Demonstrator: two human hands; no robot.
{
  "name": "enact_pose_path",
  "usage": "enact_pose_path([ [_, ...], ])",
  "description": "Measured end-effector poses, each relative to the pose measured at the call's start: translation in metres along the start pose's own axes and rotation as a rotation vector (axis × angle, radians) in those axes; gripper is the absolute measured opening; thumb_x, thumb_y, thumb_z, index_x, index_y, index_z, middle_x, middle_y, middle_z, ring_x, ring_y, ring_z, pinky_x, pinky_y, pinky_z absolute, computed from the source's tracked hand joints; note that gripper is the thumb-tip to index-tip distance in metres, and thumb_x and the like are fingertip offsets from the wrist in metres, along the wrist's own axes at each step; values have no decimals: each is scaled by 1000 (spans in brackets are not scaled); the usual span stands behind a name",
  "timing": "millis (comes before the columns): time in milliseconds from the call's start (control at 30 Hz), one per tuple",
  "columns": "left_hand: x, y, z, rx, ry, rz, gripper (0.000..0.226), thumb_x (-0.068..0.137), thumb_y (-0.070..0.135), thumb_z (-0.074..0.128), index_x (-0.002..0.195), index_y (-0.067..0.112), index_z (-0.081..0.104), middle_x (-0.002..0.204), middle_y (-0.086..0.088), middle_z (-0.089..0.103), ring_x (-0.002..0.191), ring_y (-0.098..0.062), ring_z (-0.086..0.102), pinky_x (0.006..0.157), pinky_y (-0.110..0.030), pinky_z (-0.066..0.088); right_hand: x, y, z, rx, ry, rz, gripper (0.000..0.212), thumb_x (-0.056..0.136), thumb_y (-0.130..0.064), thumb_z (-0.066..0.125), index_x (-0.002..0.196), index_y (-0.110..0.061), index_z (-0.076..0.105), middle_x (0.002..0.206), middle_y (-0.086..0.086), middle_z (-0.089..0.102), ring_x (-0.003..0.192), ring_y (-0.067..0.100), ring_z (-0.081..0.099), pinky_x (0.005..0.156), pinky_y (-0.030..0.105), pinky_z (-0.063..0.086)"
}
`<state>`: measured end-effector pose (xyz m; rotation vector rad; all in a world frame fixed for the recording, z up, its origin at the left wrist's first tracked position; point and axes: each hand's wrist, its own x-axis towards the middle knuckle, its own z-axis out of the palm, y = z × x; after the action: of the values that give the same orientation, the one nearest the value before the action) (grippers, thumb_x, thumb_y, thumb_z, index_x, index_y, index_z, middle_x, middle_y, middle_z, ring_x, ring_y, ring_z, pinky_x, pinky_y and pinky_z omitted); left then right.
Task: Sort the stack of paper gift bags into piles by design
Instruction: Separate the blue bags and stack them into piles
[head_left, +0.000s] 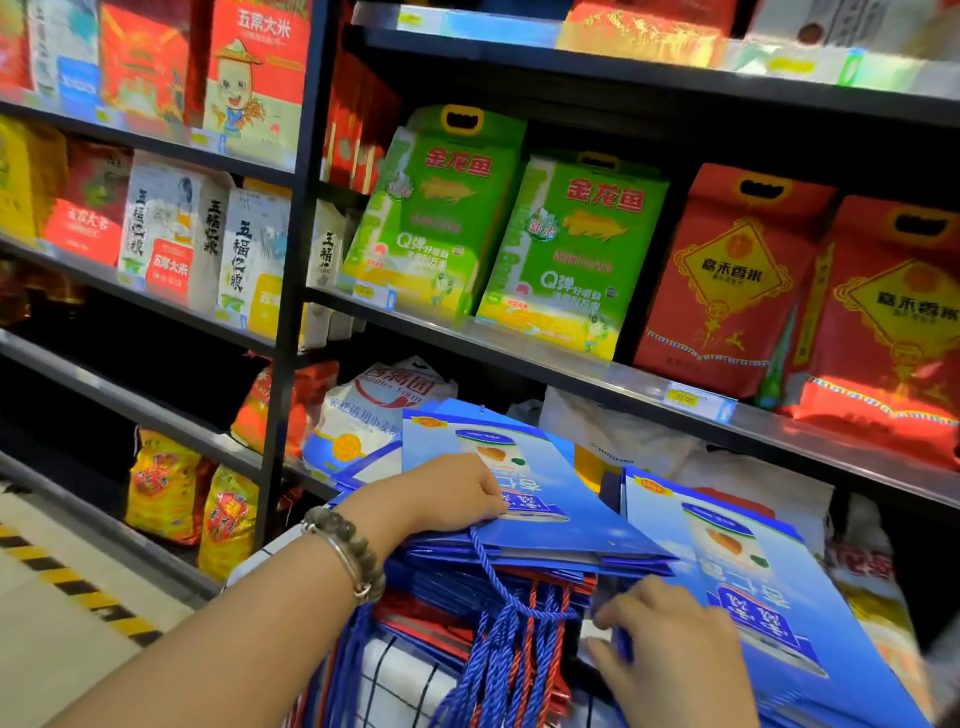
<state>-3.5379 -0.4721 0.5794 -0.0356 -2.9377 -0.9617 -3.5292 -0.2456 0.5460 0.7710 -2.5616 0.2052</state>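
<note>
L hand (457, 493) lies palm-down on the top blue gift bag (571, 519), fingers bent onto its glossy printed face; can't tell whether it pinches the sheet or only presses. Wrist has a bead bracelet (354, 538) w/ round dull beads and a thin silver bangle (340, 558) beside it. R hand (670, 639) pinches the near edge of a second blue gift bag (753, 571), thumb under, fingers over; that bag lies flat, just right of the stack (519, 564), same design.

Stack = folded flat paper bags, blue on top, red edges lower down, sitting in front of the lowest shelves. Twisted rope handles (509, 649), blue and red, hang off its near side over a white cloth w/ black grid lines (400, 680).

Behind: dark metal shelf (571, 374) w/ green rice packs (436, 218) and red rice packs (727, 280), both w/ cut-out handles. White sack (374, 415) below. Yellow-black hazard tape (78, 587) on floor at left
</note>
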Motion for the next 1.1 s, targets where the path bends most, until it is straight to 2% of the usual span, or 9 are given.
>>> enact_pose_path([
  [133, -1, 1, 1, 19, 17, -2, 27, 91, 23, 53, 71, 8, 62, 78, -12, 60, 73, -18, 50, 75, -34, 45, -5, -11, 27, -41, 61, -72, 44, 22, -43, 92, 60, -31, 74, 50, -2, 51, 45, 21, 55, 44, 26, 26],
  [200, -2, -1, 1, -1, 18, 4, 27, 92, 25, 53, 83, 5, 69, 91, -10, 67, 83, -19, 57, 86, -35, 46, -6, -12, 33, -62, 227, -132, 18, 62, -48, 75, 61, -30, 74, 52, -2, 50, 53, 21, 52, 49, 27, 24],
  [267, -5, -2, -2, -21, 2, 19, 28, 93, 25, 52, 92, 4, 70, 101, -8, 69, 97, -21, 60, 93, -34, 45, -10, -12, 34, 85, 308, -151, 38, 87, -48, 43, 65, -32, 69, 56, -2, 52, 60, 18, 48, 51, 24, 26],
  [400, -14, -11, -18, -72, -72, 16, 24, 94, 26, 53, 84, 12, 70, 104, -3, 68, 104, -17, 60, 100, -34, 42, -8, -24, -3, 454, 362, 106, 11, 79, -46, 37, 84, -41, 44, 57, -4, 60, 64, 19, 52, 43, 23, 29],
  [500, -22, -14, -32, -34, -178, -21, 24, 95, 16, 50, 108, 20, 69, 122, 4, 63, 116, -10, 54, 104, -27, 38, 12, -24, -31, 735, 250, 109, 10, 85, -39, 55, 76, -38, 49, 57, 1, 60, 49, 17, 47, 50, 28, 35],
  [600, -29, -3, -42, 41, -84, 12, 21, 93, 15, 51, 104, 15, 70, 88, 5, 68, 76, 11, 60, 71, -9, 45, 43, -22, -56, 974, 77, 168, 16, 86, -14, 63, 71, -16, 58, 44, 7, 46, 37, 14, 33, 36, 20, 28],
  [733, -44, 43, -39, -273, 420, 191, 25, 87, 32, 60, 72, 12, 67, 61, 2, 59, 57, -8, 51, 64, -26, 42, 74, -20, -62, 1089, -99, 283, 14, 88, -11, 60, 74, -10, 59, 46, -3, 51, 31, 10, 38, 38, 20, 27],
  [900, -45, 69, -2, 9, 50, 132, 44, 81, 42, 64, 54, 10, 49, 51, -3, 40, 49, -15, 34, 54, -28, 29, 87, -25, -58, 1237, -118, 331, 11, 89, -9, 57, 78, -8, 60, 56, 3, 50, 33, 8, 40, 37, 21, 30],
  [1100, -25, 64, 3, -311, 137, 42, 36, 87, 21, 63, 53, 14, 52, 50, 4, 55, 35, 0, 44, 42, -13, 37, 83, -19, -52, 1149, 35, 399, 8, 90, -21, 59, 92, -13, 59, 70, 3, 58, 46, 12, 52, 42, 24, 39],
])
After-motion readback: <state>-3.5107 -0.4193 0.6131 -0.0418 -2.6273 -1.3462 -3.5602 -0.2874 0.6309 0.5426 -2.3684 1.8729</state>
